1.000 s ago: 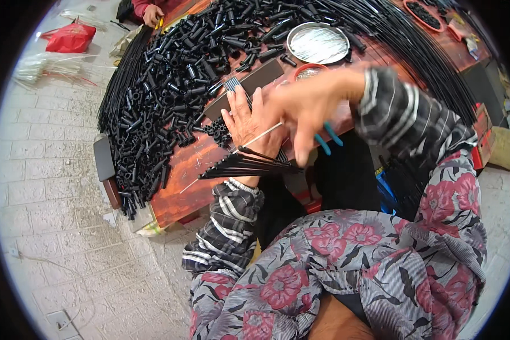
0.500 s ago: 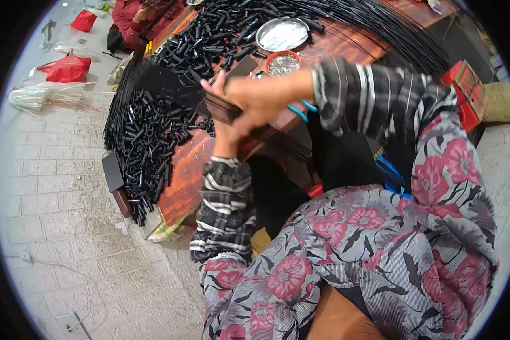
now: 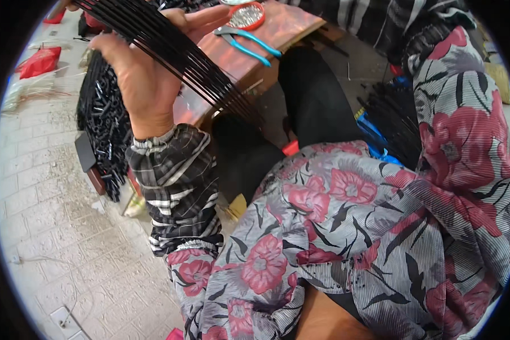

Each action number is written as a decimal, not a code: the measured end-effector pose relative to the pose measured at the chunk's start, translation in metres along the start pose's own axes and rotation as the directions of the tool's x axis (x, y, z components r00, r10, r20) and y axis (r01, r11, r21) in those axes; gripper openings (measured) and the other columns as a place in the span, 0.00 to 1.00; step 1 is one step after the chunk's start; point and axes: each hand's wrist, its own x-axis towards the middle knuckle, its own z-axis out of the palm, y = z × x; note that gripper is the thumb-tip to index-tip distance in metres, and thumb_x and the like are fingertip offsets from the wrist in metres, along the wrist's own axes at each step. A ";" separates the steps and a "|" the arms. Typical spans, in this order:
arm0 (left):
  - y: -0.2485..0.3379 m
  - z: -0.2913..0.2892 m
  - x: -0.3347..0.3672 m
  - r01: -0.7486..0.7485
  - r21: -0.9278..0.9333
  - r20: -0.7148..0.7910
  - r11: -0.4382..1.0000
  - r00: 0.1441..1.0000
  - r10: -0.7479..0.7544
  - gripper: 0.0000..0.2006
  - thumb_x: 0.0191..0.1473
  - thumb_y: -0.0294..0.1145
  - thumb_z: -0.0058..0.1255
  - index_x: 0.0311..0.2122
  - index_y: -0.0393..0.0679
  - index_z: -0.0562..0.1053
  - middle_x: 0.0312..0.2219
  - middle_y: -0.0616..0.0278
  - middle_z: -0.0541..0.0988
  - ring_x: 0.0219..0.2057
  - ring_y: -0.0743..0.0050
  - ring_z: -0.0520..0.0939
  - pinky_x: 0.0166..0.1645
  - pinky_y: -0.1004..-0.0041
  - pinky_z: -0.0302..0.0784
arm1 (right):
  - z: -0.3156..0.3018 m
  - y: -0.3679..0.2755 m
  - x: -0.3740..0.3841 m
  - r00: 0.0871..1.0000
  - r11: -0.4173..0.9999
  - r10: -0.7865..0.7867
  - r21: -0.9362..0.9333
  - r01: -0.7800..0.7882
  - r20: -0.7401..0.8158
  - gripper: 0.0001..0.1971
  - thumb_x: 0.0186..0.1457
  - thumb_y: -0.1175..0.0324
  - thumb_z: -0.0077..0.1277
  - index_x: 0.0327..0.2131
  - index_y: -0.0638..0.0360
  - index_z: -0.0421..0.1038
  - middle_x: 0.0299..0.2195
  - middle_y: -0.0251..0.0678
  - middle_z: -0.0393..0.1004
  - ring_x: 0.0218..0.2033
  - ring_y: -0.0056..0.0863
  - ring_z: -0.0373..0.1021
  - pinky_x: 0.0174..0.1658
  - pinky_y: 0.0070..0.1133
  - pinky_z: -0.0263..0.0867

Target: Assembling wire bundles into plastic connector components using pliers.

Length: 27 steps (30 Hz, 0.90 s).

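A bundle of thin black rods point(image 3: 173, 54) runs slantwise from the upper left down toward my knees. My left hand point(image 3: 147, 85) is under it, palm up and thumb held away, with the rods lying across the palm and fingers. Its fingertips come out past the far side of the bundle. My right arm, in a checked sleeve point(image 3: 374, 22), reaches out through the upper edge, and the hand itself is out of view. Blue-handled pliers point(image 3: 246, 45) lie on the reddish table point(image 3: 283, 25), to the right of the rods.
A red-rimmed dish point(image 3: 246, 16) of small shiny parts stands behind the pliers. Short black tubes point(image 3: 105, 122) heap along the table's left side. More black rods point(image 3: 391, 116) sit low at my right. A red bag point(image 3: 39, 62) lies on the tiled floor.
The view has shifted, and the table appears higher up. My hands were together on the bundle; now the left lies open-fingered under the rods and the right has left the view.
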 end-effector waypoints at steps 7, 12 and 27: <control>-0.021 0.022 -0.044 0.132 0.009 -0.077 0.991 0.988 -0.131 0.21 0.57 0.40 0.30 0.44 0.27 0.60 0.43 0.31 0.64 0.47 0.36 0.64 0.54 0.57 0.56 | 0.020 -0.020 -0.013 0.979 0.973 -0.135 -0.204 0.103 -0.150 0.10 0.35 0.68 0.52 0.18 0.69 0.69 0.15 0.44 0.68 0.18 0.34 0.67 0.22 0.26 0.62; -0.016 0.015 -0.018 0.107 -0.174 -0.247 0.979 0.957 -0.148 0.15 0.57 0.33 0.32 0.36 0.27 0.63 0.40 0.32 0.67 0.44 0.38 0.68 0.50 0.55 0.64 | -0.005 0.059 -0.013 0.926 0.875 -0.263 -0.471 0.110 -0.271 0.09 0.35 0.70 0.51 0.18 0.69 0.69 0.15 0.46 0.68 0.19 0.38 0.67 0.23 0.27 0.61; -0.014 -0.011 -0.006 -0.551 -0.199 -0.829 0.811 0.536 0.161 0.13 0.58 0.40 0.26 0.33 0.39 0.56 0.46 0.41 0.63 0.49 0.43 0.64 0.51 0.50 0.60 | 0.107 -0.036 -0.006 0.603 0.253 0.600 0.840 0.480 -0.526 0.18 0.49 0.57 0.49 0.35 0.65 0.67 0.30 0.30 0.68 0.34 0.13 0.62 0.35 0.14 0.60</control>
